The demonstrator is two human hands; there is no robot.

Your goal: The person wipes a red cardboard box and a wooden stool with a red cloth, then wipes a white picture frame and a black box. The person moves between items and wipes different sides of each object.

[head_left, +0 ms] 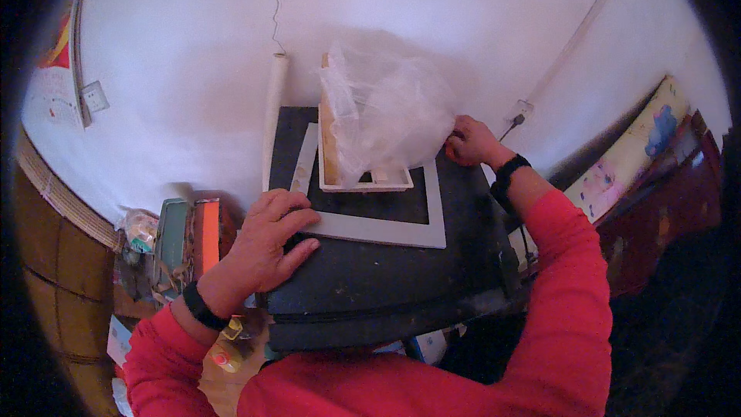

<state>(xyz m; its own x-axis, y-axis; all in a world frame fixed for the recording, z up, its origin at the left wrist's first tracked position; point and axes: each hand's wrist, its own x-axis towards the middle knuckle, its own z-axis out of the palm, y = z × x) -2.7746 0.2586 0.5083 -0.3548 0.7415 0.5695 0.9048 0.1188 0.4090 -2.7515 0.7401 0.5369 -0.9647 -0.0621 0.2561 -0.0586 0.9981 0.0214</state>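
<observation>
A flat white rectangular frame (363, 228) lies on the black tabletop (347, 278). Its near left corner is under the fingertips of my left hand (266, 243), whose thumb is spread apart from the fingers. Inside the frame's outline stands a white basket-like tray (369, 188), with a tan board-like piece (329, 135) upright along its left side. Crumpled clear plastic (397, 112) rises out of the tray. To the right of the plastic, my right hand (475, 143) has its fingers closed around a small red thing (454, 156), mostly covered by the fingers.
A white roll (275, 120) leans against the wall behind the table's left side. A black plug sits in a wall socket (519, 112) at right. On the left stand a green box (173, 235) and an orange-sided box (209, 233). A painted panel (629, 150) slants at right.
</observation>
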